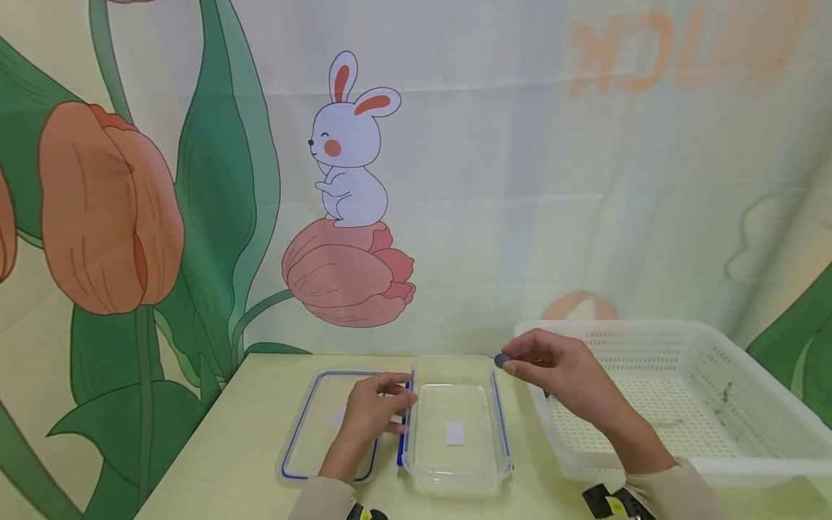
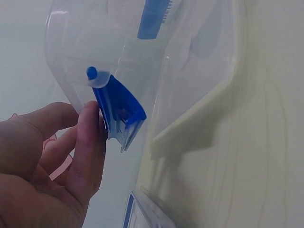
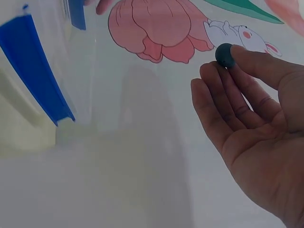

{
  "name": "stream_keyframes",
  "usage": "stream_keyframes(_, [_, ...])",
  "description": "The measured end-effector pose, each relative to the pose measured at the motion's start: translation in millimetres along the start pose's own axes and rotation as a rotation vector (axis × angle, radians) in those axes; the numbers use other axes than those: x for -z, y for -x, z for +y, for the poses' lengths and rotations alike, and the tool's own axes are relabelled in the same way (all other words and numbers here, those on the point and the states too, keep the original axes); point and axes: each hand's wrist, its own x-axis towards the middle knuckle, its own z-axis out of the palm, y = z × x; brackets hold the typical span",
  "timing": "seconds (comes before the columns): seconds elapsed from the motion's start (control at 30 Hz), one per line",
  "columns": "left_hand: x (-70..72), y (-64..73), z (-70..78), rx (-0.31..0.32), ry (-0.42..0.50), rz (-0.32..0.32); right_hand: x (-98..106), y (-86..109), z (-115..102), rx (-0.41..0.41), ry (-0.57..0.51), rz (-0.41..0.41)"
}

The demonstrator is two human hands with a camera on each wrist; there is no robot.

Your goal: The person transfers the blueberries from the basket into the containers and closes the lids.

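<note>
My right hand (image 1: 565, 368) pinches a small dark round ball (image 1: 501, 360) between thumb and fingertips, above the container's right side. In the right wrist view the ball (image 3: 225, 55) looks dark blue-green and smooth; its exact kind cannot be told. A clear plastic food container (image 1: 455, 469) sits uncovered on the table, a white label on its bottom. With my left hand (image 1: 373, 408) I grip its left wall by the rim. Next to those fingers a blue locking clip (image 2: 118, 104) hangs open. Flat on the table to the left lies the clear lid (image 1: 295, 440) with its blue seal, partly behind my left hand.
A white perforated plastic basket (image 1: 682, 466) stands at the right, partly behind my right forearm; small dark bits show on its inside. Behind the pale yellow table (image 1: 214, 448) hangs a printed curtain (image 1: 468, 180) with a rabbit and tulips.
</note>
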Motion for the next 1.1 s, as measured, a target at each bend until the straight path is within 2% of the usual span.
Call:
stream_keyframes(0.17, [0.4, 1.4, 0.9, -0.005, 0.007, 0.002, -15, 0.5, 0, 0.024, -0.03, -0.042])
stream_keyframes(0.5, [2.6, 4.6, 2.4, 0.0, 0.043, -0.021, -47, 1.3, 4, 0.072, -0.007, -0.119])
stream_keyframes(0.67, [3.1, 3.9, 2.6, 0.001, 0.075, -0.018, -65, 2.2, 7, 0.061, -0.021, -0.163])
stream_keyframes(0.97, [3.3, 3.7, 2.1, -0.001, 0.065, -0.034, -97, 6.2, 12, 0.093, -0.026, -0.227])
stream_keyframes(1.1, [3.8, 3.9, 2.7, -0.006, 0.062, -0.036, -110, 8.1, 14, 0.079, -0.024, -0.267])
